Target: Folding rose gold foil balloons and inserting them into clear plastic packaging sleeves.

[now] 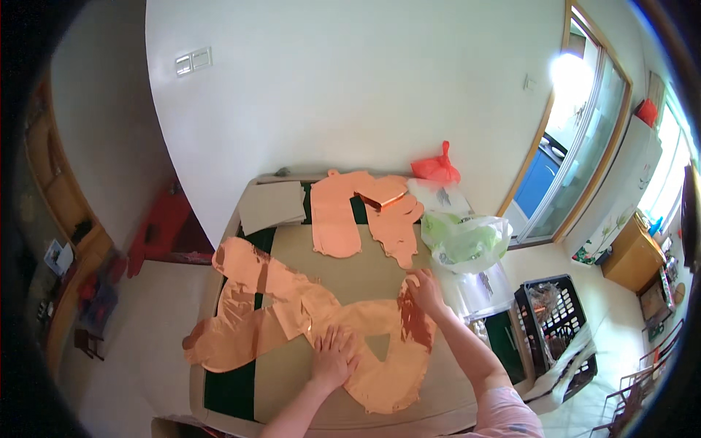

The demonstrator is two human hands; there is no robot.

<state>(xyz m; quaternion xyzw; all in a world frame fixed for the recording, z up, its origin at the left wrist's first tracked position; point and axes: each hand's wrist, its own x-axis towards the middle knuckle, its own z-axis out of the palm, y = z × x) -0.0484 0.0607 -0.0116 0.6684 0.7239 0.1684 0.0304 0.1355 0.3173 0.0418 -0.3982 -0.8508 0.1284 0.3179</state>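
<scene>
A large flat, deflated rose-gold foil balloon (pixel 387 321) lies across the near part of the table, its shiny surface creased on the left. My left hand (pixel 336 356) rests flat on its middle, fingers stretched out and a little apart. At its upper right corner, my right hand (pixel 425 289) has bent fingers closed on the foil edge, next to a dark reflective patch. Beyond it lies more flat rose-gold foil (pixel 337 223) in a curved shape, with a folded piece (pixel 383 201) at its top.
Grey-beige sheets (pixel 272 206) lie at the table's far left. On the right are a white-green plastic bag (pixel 467 241) and clear packets (pixel 485 292). A red bag (pixel 438 168) sits by the wall. A black crate (pixel 551 321) stands beside the table's right edge.
</scene>
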